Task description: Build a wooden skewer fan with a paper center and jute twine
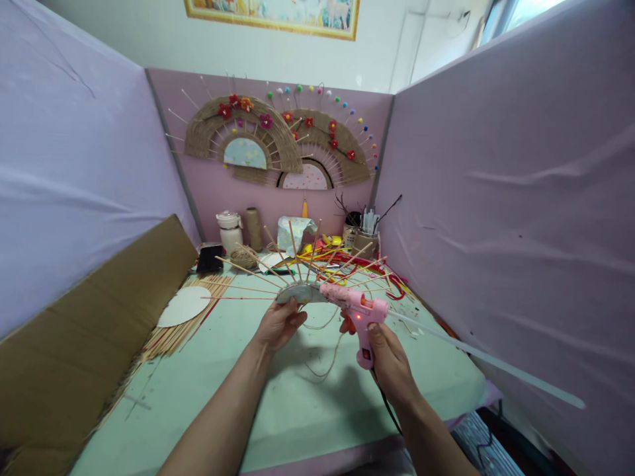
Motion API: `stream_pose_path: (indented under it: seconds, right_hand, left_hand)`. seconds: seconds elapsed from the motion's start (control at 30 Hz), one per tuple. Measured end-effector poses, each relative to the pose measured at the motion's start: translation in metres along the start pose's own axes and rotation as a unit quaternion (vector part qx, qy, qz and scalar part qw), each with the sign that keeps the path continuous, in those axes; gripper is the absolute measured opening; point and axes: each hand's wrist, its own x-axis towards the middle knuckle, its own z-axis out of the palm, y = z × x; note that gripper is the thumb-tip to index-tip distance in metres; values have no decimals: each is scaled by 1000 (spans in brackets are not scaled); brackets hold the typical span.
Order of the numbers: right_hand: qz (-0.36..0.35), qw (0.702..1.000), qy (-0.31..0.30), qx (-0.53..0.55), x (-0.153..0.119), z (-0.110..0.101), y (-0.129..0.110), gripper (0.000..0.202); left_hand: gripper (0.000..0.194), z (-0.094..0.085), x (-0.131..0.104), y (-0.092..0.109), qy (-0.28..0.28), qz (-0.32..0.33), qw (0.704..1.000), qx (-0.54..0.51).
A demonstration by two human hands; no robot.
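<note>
My left hand [282, 324] pinches the lower left edge of a half-round piece [301, 293] from which thin wooden sticks [270, 239] fan outward. My right hand [389, 357] is wrapped round the handle of a pink glue gun [361, 309], whose small light glows orange. The gun's nozzle is at the right end of the half-round piece; whether they touch is unclear. A long translucent glue stick [486, 357] juts from the gun's back. Loose twine [325, 377] hangs below the piece, between my hands.
Loose sticks and a white oval [184, 306] lie at left beside a cardboard sheet [99, 337]. Behind are a white jar [229, 231], a twine spool [253, 229], a twine ball [243, 256] and a brush pot [366, 243]. Two decorated fans [198, 135] hang on the back panel.
</note>
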Motion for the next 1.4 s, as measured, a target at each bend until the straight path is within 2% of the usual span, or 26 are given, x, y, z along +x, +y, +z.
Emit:
stream_pose_path:
  seconds: [0.67,1.4]
  right_hand:
    - [6,1000,8,8,1,-1,6,43]
    - [6,999,29,-19,2,2,-3,51]
  left_hand:
    - [35,3,0,-1,15,10,1000,17]
    - [35,0,1,-2,14,9,1000,22]
